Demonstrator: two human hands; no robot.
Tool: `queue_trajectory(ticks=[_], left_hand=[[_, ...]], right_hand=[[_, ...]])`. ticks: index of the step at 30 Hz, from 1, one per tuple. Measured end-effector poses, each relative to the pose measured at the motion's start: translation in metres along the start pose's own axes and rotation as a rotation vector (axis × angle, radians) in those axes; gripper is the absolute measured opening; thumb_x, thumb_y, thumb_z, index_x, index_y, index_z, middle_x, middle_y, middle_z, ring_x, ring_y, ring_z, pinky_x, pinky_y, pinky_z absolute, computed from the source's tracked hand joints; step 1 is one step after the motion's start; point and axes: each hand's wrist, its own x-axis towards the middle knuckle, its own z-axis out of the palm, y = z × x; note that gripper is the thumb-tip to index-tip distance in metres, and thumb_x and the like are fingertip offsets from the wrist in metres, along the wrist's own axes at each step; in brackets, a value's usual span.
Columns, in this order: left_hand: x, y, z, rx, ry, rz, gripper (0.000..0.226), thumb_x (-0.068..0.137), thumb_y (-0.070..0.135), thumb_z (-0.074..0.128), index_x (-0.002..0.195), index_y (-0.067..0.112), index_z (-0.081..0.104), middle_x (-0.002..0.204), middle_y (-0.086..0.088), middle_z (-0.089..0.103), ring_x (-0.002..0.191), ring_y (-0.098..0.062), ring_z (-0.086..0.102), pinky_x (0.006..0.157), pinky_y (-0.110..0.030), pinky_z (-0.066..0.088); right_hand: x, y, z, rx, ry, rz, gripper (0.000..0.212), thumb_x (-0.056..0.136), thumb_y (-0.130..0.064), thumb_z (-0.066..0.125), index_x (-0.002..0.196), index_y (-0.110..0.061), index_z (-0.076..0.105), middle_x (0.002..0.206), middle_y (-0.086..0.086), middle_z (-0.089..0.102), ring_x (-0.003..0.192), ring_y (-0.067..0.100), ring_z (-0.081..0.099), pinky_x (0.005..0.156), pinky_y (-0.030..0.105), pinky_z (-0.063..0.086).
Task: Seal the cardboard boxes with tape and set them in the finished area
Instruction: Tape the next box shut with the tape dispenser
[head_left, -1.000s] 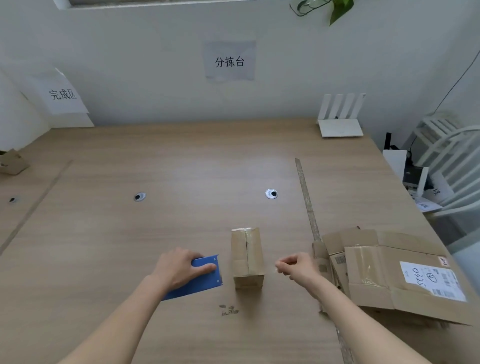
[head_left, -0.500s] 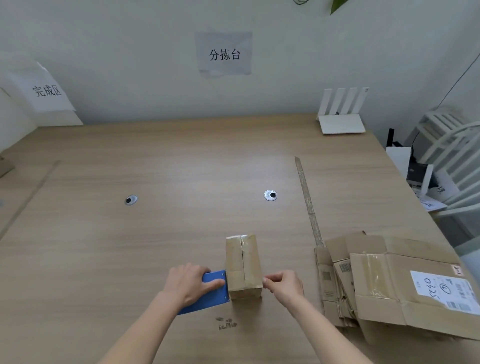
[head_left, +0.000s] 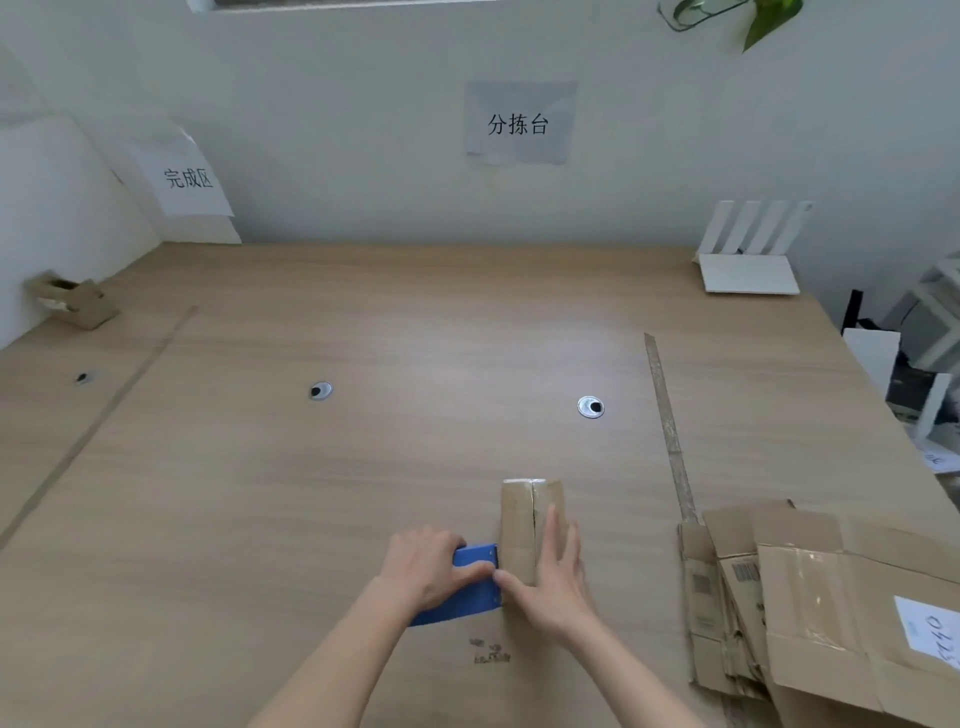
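Since a second ago, moved onto the box (head_left: 531, 525): right hand (head_left: 551, 581), then hovering loosely curled beside it, now flat with straight fingers along its top. Far left, small box (head_left: 72, 303) by the wall. Near centre, left hand (head_left: 427, 566) curled round the blue dispenser (head_left: 467, 587), pressed against the box's left side on the table (head_left: 363, 322). Near right, flattened cartons (head_left: 821, 603).

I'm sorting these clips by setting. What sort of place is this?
Probably a small parcel packing or sorting station: a wall sign reading 分拣台, flattened cartons with shipping labels, and a small cardboard box on the wooden table.
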Motion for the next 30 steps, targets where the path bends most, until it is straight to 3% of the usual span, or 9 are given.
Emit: queue_trajectory(ticks=[8,13,17,22,26,30], left_hand=[[-0.021,-0.036,-0.009,-0.157,-0.074,0.085,0.058,0.077,0.082,0.041,0.116,0.044,0.060,0.099,0.014,0.070,0.088,-0.015,0.063,0.078,-0.036,0.051],[-0.010,-0.025,0.008,-0.001,-0.001,0.018,0.062,0.078,0.078,0.035,0.096,0.025,0.060,0.086,0.003,0.068,0.079,-0.023,0.062,0.065,-0.036,0.042],[0.000,-0.014,0.020,0.209,-0.026,-0.067,0.046,0.088,0.064,0.047,0.094,0.021,0.064,0.096,-0.007,0.068,0.085,-0.031,0.061,0.066,-0.035,0.032],[0.001,-0.022,0.039,0.087,0.028,-0.209,0.048,0.089,0.070,0.044,0.089,0.023,0.055,0.080,0.004,0.055,0.074,-0.024,0.051,0.062,-0.033,0.033],[0.005,-0.017,0.051,-0.014,0.076,-0.192,0.049,0.090,0.070,0.044,0.108,0.026,0.056,0.090,0.005,0.061,0.090,-0.023,0.063,0.064,-0.034,0.037],[0.007,-0.020,0.076,-0.110,0.047,-0.198,0.053,0.097,0.059,0.046,0.138,0.028,0.041,0.116,-0.005,0.060,0.104,-0.027,0.063,0.072,-0.036,0.042]], right_hand=[[-0.006,-0.010,0.008,-0.078,0.118,0.082,0.117,0.079,-0.061,0.058,0.152,-0.038,-0.030,0.159,0.007,0.007,0.137,0.032,0.038,0.100,0.044,0.044],[-0.005,-0.013,0.013,-0.100,0.115,0.070,0.116,0.077,-0.063,0.056,0.152,-0.039,-0.029,0.150,0.005,0.019,0.130,0.030,0.046,0.095,0.042,0.048],[-0.007,-0.004,0.009,-0.088,0.159,0.071,0.117,0.074,-0.062,0.058,0.152,-0.043,-0.029,0.147,0.003,0.020,0.128,0.028,0.046,0.090,0.040,0.048],[-0.012,0.003,0.007,-0.034,0.171,0.012,0.118,0.067,-0.059,0.060,0.150,-0.052,-0.024,0.147,-0.005,0.024,0.126,0.024,0.049,0.084,0.039,0.048],[-0.012,-0.005,0.008,-0.028,0.194,0.039,0.122,0.061,-0.058,0.061,0.149,-0.054,-0.023,0.146,-0.006,0.026,0.124,0.024,0.052,0.084,0.039,0.050],[-0.009,-0.002,0.010,-0.056,0.207,0.053,0.124,0.059,-0.062,0.063,0.149,-0.055,-0.022,0.151,-0.007,0.023,0.123,0.025,0.055,0.084,0.038,0.050]])
